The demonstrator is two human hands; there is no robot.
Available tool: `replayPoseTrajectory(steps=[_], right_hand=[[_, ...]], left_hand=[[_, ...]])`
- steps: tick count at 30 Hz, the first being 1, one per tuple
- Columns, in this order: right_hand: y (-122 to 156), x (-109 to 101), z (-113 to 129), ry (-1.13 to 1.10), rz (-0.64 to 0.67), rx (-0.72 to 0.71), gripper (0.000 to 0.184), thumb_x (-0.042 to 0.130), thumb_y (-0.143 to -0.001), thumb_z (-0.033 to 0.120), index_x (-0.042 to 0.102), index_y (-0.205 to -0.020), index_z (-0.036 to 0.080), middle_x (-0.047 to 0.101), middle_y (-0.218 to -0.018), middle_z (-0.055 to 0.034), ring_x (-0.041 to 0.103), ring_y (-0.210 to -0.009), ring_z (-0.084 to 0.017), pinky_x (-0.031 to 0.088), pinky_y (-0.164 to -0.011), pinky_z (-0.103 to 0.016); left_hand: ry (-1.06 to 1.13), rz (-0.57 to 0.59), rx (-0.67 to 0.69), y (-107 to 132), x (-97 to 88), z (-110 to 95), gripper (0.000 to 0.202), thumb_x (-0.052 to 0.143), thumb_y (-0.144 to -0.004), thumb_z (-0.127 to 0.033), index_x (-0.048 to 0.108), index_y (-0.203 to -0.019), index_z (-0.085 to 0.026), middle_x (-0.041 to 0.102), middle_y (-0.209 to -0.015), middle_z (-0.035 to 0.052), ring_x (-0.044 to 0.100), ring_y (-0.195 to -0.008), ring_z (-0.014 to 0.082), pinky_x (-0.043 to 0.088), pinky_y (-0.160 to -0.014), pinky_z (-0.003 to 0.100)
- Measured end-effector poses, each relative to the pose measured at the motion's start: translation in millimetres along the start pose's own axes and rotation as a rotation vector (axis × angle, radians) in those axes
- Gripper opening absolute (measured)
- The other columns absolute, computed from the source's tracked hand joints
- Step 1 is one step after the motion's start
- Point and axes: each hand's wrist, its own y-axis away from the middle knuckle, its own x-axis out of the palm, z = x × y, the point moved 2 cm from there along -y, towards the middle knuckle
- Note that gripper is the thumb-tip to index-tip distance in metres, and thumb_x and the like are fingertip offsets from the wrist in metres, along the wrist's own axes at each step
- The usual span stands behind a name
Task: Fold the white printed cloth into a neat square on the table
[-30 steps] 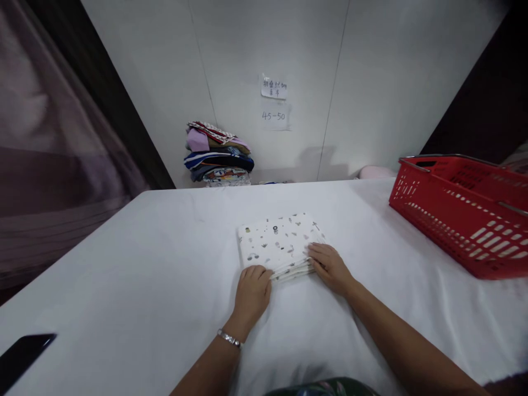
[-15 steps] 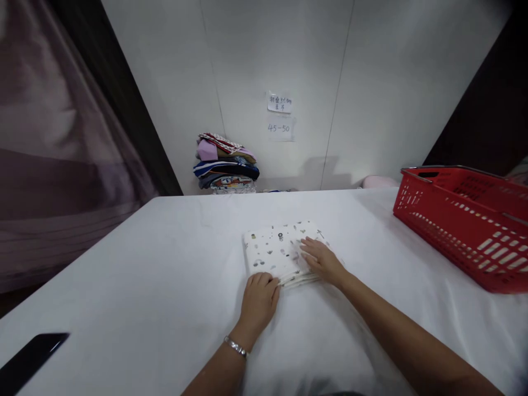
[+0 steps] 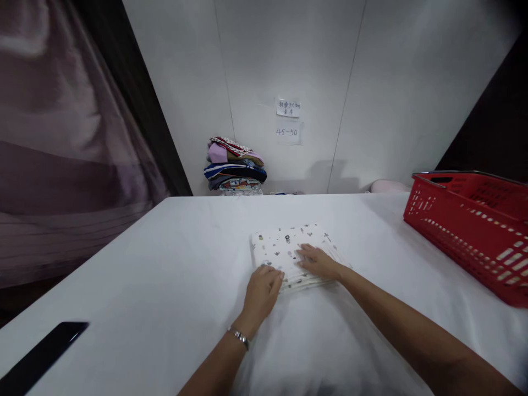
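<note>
A white cloth with small printed figures (image 3: 274,245) lies folded into a thick rectangle, its stacked layers showing along the near edge. My right hand (image 3: 317,261) rests flat on the top of the cloth, right of its middle, fingers spread. At the near left corner is my left hand (image 3: 262,289), wearing a silver bracelet at the wrist; its fingers lie over the corner and do not close round it. Part of that corner is hidden under the left hand.
A red plastic basket (image 3: 474,231) stands on the white-covered table (image 3: 165,264) at the right. A dark flat object (image 3: 45,352) lies at the near left. Beyond the far edge is a stack of folded fabrics (image 3: 235,170) against the wall, below paper notes (image 3: 289,132).
The view has shifted, so everything sits a little further right. My right hand has slid slightly nearer on the cloth; my left hand has moved slightly up onto the corner.
</note>
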Motion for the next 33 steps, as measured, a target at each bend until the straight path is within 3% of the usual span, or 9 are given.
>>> replayPoseTrajectory(steps=[3,6,9,12,19,22,24,27,33], right_hand=[[-21,-8,-8,0.058,-0.077,0.038,0.054,0.041,-0.087,0.054,0.044,-0.134,0.027,0.034,-0.144,-0.0101,0.026,-0.134,-0.029,0.029,-0.103,-0.052],[-34,-11,-24,0.191,-0.157,0.113,0.056,0.040,-0.088,0.054,0.040,-0.136,0.025,0.028,-0.147,-0.0113,0.020,-0.136,-0.030,0.021,-0.104,-0.056],[-35,-5,-45,0.269,-0.182,0.167,0.056,0.035,-0.089,0.054,0.039,-0.136,0.023,0.028,-0.147,-0.0124,0.020,-0.136,-0.030,0.021,-0.103,-0.058],[-32,1,-55,0.284,-0.200,0.158,0.055,0.030,-0.090,0.055,0.038,-0.136,0.026,0.029,-0.147,-0.0109,0.021,-0.136,-0.029,0.022,-0.102,-0.058],[-35,-8,-55,0.224,-0.119,0.189,0.053,0.035,-0.089,0.051,0.039,-0.135,0.025,0.028,-0.147,-0.0103,0.020,-0.136,-0.029,0.023,-0.103,-0.055],[-28,-18,-59,0.193,-0.077,0.269,0.053,0.039,-0.088,0.044,0.038,-0.136,0.020,0.026,-0.148,-0.0125,0.023,-0.135,-0.029,0.030,-0.102,-0.047],[-16,-21,-62,0.182,-0.079,0.370,0.056,0.038,-0.089,0.043,0.034,-0.138,0.018,0.024,-0.148,-0.0139,0.032,-0.130,-0.030,0.035,-0.098,-0.043],[7,-22,-61,0.183,-0.079,0.462,0.055,0.034,-0.090,0.043,0.030,-0.140,0.021,0.027,-0.147,-0.0124,0.042,-0.123,-0.029,0.038,-0.093,-0.040],[39,-22,-52,0.161,-0.144,0.507,0.053,0.030,-0.092,0.038,0.029,-0.141,0.019,0.047,-0.132,-0.0099,0.043,-0.117,-0.028,0.036,-0.093,-0.036]], left_hand=[[-0.089,-0.039,-0.045,-22,1.9,13,0.028,0.044,-0.088,-0.032,0.063,-0.105,-0.021,0.059,-0.117,0.0077,0.048,-0.113,0.0221,0.037,-0.097,0.041],[-0.201,0.077,-0.186,-32,14.1,28,0.044,0.048,-0.084,-0.039,0.051,-0.124,-0.020,0.039,-0.141,0.0119,0.027,-0.133,0.0296,0.026,-0.104,0.053],[-0.210,0.180,-0.255,-28,26.4,38,0.051,0.041,-0.087,-0.045,0.042,-0.133,-0.022,0.027,-0.147,0.0101,0.018,-0.137,0.0285,0.020,-0.105,0.056],[-0.203,0.182,-0.255,-22,30.9,40,0.051,0.037,-0.089,-0.046,0.039,-0.134,-0.024,0.025,-0.148,0.0085,0.015,-0.138,0.0261,0.019,-0.107,0.055],[-0.168,0.106,-0.267,-20,28.0,40,0.051,0.041,-0.087,-0.045,0.043,-0.132,-0.020,0.025,-0.148,0.0113,0.016,-0.138,0.0278,0.022,-0.106,0.052],[-0.172,0.003,-0.384,-17,24.6,38,0.058,0.044,-0.085,-0.046,0.039,-0.133,-0.014,0.022,-0.148,0.0161,0.019,-0.136,0.0293,0.026,-0.106,0.045],[-0.178,-0.038,-0.480,-15,21.6,36,0.061,0.044,-0.084,-0.046,0.036,-0.134,-0.012,0.028,-0.145,0.0176,0.027,-0.133,0.0289,0.028,-0.105,0.042],[-0.118,-0.014,-0.598,-16,16.6,33,0.065,0.047,-0.082,-0.044,0.031,-0.136,-0.011,0.041,-0.137,0.0174,0.040,-0.125,0.0273,0.034,-0.099,0.035],[0.002,0.131,-0.757,-17,12.1,37,0.075,0.052,-0.078,-0.046,0.021,-0.139,-0.016,0.057,-0.122,0.0147,0.056,-0.107,0.0283,0.042,-0.082,0.033]])
